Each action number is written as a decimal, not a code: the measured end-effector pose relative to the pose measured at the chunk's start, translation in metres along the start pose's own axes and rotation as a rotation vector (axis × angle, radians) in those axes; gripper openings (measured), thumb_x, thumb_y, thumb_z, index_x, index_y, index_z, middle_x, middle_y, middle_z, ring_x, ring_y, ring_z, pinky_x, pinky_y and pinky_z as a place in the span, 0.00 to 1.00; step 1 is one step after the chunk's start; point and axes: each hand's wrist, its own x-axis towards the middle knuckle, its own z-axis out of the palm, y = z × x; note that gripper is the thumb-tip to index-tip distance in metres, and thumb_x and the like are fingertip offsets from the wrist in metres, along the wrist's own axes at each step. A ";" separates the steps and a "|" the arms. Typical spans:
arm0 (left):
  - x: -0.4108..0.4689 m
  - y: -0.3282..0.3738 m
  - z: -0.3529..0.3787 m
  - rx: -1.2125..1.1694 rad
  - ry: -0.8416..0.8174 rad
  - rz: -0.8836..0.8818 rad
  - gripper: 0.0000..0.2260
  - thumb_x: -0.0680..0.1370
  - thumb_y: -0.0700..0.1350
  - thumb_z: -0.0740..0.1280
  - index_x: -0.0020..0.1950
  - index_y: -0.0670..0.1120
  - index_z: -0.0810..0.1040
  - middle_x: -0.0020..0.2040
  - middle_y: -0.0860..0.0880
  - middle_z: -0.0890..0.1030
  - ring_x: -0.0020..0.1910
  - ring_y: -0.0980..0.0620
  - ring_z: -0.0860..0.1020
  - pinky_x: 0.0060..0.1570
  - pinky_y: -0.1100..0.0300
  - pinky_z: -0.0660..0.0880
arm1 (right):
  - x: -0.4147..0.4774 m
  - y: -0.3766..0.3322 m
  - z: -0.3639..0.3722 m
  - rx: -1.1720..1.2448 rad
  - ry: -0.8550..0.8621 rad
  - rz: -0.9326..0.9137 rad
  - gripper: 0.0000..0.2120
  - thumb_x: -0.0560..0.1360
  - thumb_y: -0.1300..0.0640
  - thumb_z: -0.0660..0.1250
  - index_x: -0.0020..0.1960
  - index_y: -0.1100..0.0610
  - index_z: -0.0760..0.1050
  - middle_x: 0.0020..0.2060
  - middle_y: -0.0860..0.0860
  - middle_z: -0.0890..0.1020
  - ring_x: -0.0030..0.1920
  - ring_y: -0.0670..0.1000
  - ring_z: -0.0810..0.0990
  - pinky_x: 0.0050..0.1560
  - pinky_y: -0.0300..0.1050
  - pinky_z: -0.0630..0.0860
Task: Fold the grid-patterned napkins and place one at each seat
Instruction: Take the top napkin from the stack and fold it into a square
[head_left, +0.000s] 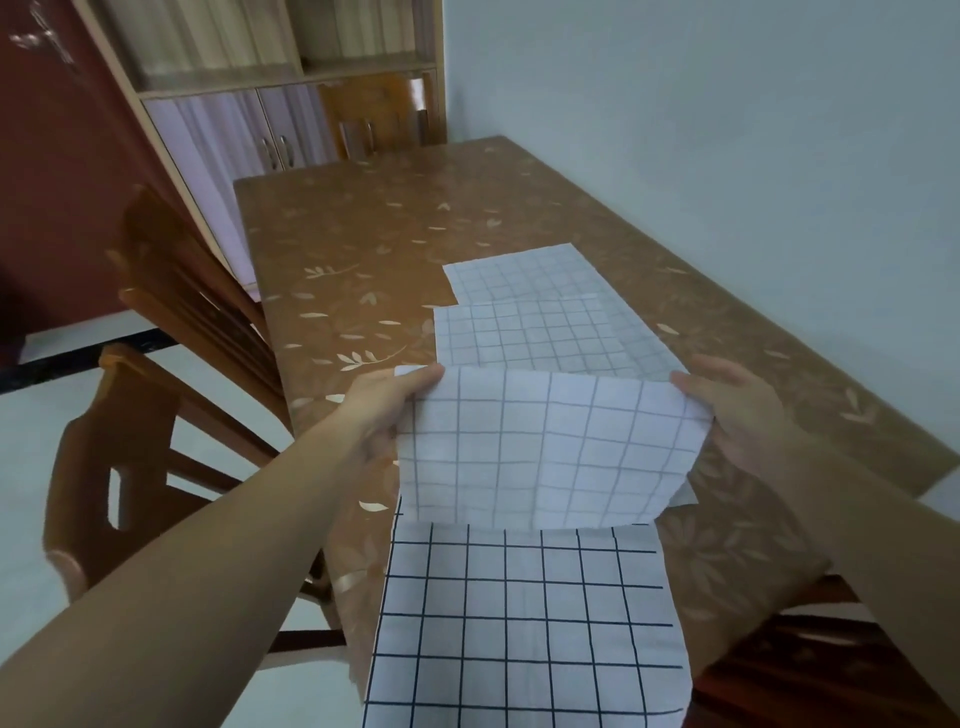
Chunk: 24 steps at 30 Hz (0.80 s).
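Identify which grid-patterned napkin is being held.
The nearest napkin, pinched at its corners by the left hand and right hand. The middle napkin and far napkin lie flat on the table.

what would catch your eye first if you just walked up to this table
First the grid-patterned napkin in the near centre: the left hand and right hand each pinch a corner of its lifted far edge, while its near part hangs off the brown leaf-patterned table. Behind it two more grid napkins lie flat and overlapping, and a wooden chair stands at the table's left side.
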 end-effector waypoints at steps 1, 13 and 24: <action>-0.005 0.006 0.000 -0.007 0.014 0.025 0.05 0.76 0.46 0.73 0.47 0.45 0.83 0.41 0.48 0.87 0.34 0.53 0.85 0.30 0.61 0.79 | -0.003 -0.002 0.000 -0.008 0.030 -0.032 0.20 0.72 0.62 0.75 0.63 0.59 0.77 0.56 0.55 0.81 0.47 0.49 0.82 0.41 0.42 0.78; -0.087 0.072 0.047 0.362 -0.074 0.681 0.22 0.78 0.49 0.68 0.37 0.30 0.72 0.35 0.46 0.62 0.30 0.54 0.59 0.29 0.59 0.56 | -0.082 -0.043 0.047 -0.894 0.174 -0.594 0.21 0.75 0.32 0.61 0.56 0.46 0.79 0.76 0.52 0.63 0.76 0.54 0.58 0.73 0.54 0.53; -0.119 0.086 0.027 0.446 -0.063 0.849 0.10 0.72 0.47 0.77 0.34 0.47 0.80 0.40 0.58 0.79 0.42 0.60 0.76 0.46 0.63 0.70 | -0.136 -0.074 0.094 -0.675 -0.375 -0.711 0.17 0.77 0.54 0.68 0.38 0.67 0.75 0.32 0.64 0.74 0.32 0.49 0.70 0.34 0.44 0.64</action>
